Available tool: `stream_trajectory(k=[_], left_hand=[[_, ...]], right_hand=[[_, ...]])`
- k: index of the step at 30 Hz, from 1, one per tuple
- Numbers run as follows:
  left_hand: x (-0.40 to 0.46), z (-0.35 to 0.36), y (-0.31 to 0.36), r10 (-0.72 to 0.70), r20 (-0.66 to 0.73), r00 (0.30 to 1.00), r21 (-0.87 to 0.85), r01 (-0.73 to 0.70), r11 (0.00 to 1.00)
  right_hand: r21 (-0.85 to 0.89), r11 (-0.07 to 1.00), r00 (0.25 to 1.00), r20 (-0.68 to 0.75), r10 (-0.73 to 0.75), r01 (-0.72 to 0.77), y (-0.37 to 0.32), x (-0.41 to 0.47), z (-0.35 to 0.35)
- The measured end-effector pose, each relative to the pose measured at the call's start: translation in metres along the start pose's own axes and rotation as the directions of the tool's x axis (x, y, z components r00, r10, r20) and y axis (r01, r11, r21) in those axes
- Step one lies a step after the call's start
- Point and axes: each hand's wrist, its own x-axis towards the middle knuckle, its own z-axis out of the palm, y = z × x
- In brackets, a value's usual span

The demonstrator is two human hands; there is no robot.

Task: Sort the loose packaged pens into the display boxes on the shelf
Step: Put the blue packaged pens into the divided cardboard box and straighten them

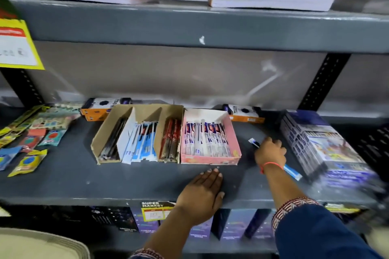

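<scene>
Blue-and-white, the loose packaged pen (291, 171) lay under your right hand (270, 151) on the grey shelf (63, 176), its long axis running on a slant from the far left tip near the pink box (210, 159) to the near right end beside the purple carton (328, 149). Your fingers were curled down over its middle, seemingly closing on it, though with your knuckles hiding the contact I could not tell whether the pinch was firm or only settling. Your left hand (203, 193) rested flat and spread on the shelf edge, gripping nothing, just in front of the pink box. The move ahead, as I judged it, turned on one thing: the boxes all stood to the left of your right hand, so the pen had to travel leftward and swing until it lay front-to-back like the pens already filed. Its colours matched the blue-and-white packs (143, 143) in the middle slot of the cardboard box (105, 132), past the pink box, and your right hand was the nearer one to carry it. I counted one loose pen, two display boxes, three slots in the cardboard one, and two orange-and-white cartons (99, 109) lying behind.
</scene>
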Motion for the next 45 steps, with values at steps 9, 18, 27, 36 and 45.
stream_trajectory(k=[9,18,27,36,45], left_hand=[[0.003,-0.003,0.008,-0.029,0.117,0.993,0.073,0.020,0.997],[0.003,-0.013,0.014,0.004,0.134,0.991,0.033,-0.009,0.999],[0.000,-0.012,0.012,0.014,0.095,0.995,-0.045,-0.010,0.999],[-0.003,-0.019,0.014,-0.028,0.087,0.996,-0.034,0.031,0.999],[0.003,0.010,0.003,0.052,0.075,0.996,0.043,-0.055,0.998]], right_hand=[[0.151,0.982,0.969,0.234,0.074,-0.111,0.012,0.027,-0.009],[0.166,0.974,0.950,0.294,0.102,-0.156,0.011,0.017,-0.010],[0.901,0.363,0.965,0.263,-0.017,-0.239,0.000,-0.024,-0.006],[0.933,0.156,0.855,0.361,-0.372,-0.325,-0.026,-0.094,-0.014],[0.960,0.169,0.832,0.276,-0.480,-0.221,-0.046,-0.114,-0.024]])
